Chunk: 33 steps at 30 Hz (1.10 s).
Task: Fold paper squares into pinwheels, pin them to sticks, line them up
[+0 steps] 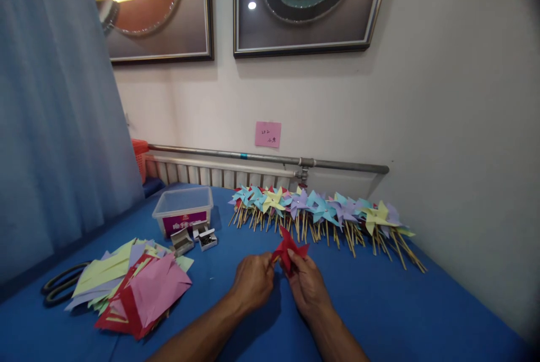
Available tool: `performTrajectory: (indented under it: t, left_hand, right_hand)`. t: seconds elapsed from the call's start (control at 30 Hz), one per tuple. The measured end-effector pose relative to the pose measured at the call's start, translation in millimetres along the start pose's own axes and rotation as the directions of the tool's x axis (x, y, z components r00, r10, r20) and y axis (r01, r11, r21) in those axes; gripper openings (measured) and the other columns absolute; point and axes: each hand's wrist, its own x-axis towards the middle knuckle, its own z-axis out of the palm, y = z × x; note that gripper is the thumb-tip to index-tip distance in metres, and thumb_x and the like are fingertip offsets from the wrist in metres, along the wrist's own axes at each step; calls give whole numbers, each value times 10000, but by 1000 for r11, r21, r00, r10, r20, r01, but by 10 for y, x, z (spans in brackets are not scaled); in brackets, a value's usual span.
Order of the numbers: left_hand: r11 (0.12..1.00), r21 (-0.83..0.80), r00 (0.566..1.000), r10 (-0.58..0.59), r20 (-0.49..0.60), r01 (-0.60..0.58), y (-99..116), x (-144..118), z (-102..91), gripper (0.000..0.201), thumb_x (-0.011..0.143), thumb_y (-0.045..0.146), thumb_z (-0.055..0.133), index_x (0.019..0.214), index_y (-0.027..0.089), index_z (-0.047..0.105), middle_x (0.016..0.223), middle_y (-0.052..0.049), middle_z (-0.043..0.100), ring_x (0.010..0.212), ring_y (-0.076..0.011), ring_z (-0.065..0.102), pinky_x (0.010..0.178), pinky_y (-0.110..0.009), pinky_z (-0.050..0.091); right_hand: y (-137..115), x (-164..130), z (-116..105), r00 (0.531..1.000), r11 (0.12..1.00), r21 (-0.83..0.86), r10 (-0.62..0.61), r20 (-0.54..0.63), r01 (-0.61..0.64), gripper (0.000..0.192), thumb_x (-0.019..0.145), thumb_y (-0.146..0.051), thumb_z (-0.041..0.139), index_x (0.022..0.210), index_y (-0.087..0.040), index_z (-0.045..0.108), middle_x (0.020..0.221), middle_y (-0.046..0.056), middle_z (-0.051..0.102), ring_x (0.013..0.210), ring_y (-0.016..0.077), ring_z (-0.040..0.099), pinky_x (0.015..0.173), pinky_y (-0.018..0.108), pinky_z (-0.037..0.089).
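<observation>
Above the blue table point(379, 306), a folded red paper pinwheel point(289, 249) is pinched between left hand point(254, 281) and right hand point(307, 286).
Its thin vanes could be creased or torn if squeezed harder.

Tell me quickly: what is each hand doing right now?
Left hand: closed, pinching the red paper pinwheel.
Right hand: closed on the same pinwheel.

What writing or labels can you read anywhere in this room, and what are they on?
Pink note on the wall: dark handwritten marks, too small to read.
Purple label on the clear plastic box: light print and a small logo, too blurred to read.
Small open boxes beside it: no readable print.
Nothing else carries text.
</observation>
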Motion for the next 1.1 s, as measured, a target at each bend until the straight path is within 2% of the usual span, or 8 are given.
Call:
performTrajectory:
  t: [0.17, 0.27, 0.47, 0.7, 0.83, 1.1]
  left_hand:
    - [1000, -22, 1000, -3, 14, 3, -27, 23, 55, 241, 986, 268, 449, 999, 221, 685, 877, -43, 746, 793, -182, 653, 678, -268, 347]
    - [999, -23, 999, -39, -15, 39, -29, 29, 70, 238, 990, 315, 459, 1017, 212, 672, 912, -58, 747, 836, -200, 665, 696, -274, 358]
    - [996, -75, 999, -42, -30, 39, -21, 17, 95, 197, 975, 277, 471, 943, 200, 650, 860, -49, 729, 796, -190, 642, 676, -280, 333]
    - [985, -166, 999, -44, -20, 40, -62, 35, 173, 160, 947, 233, 498, 899, 198, 647, 801, -14, 701, 733, -160, 591, 656, -260, 330]
    - [985, -170, 999, -48, -21, 43, -68, 38, 183, 172, 954, 235, 489, 899, 196, 648, 797, -15, 703, 729, -160, 589, 648, -261, 332]
    - [983, -170, 998, -65, -6, 62, -38, 23, 144, 146, 946, 234, 513, 894, 202, 645, 833, -18, 714, 772, -166, 615, 682, -256, 354]
  right_hand:
    - [23, 43, -22, 999, 1000, 6, -9, -34, 9, 320, 522, -244, 970, 738, -179, 742, 746, 27, 766, 674, 167, 684, 659, 278, 575]
    - [18, 42, -26, 999, 1000, 2, 14, -49, -14, 341, 511, -270, 977, 727, -178, 730, 694, 8, 748, 624, 148, 655, 610, 263, 561]
    - [4, 24, -28, 996, 1000, -13, 9, -91, -10, 338, 517, -249, 972, 727, -178, 717, 684, 1, 740, 629, 141, 657, 643, 258, 567]
    - [21, 48, -51, 997, 999, -32, -7, -71, 5, 333, 524, -264, 970, 689, -179, 693, 626, -20, 706, 587, 128, 632, 603, 236, 543]
    - [13, 61, -71, 1000, 999, -50, -4, -29, 2, 317, 546, -272, 962, 732, -178, 724, 671, -3, 735, 616, 142, 651, 614, 241, 552]
    - [-8, 31, -44, 999, 998, -60, -18, -37, 16, 333, 546, -277, 963, 750, -193, 714, 686, -13, 735, 631, 150, 661, 632, 263, 566]
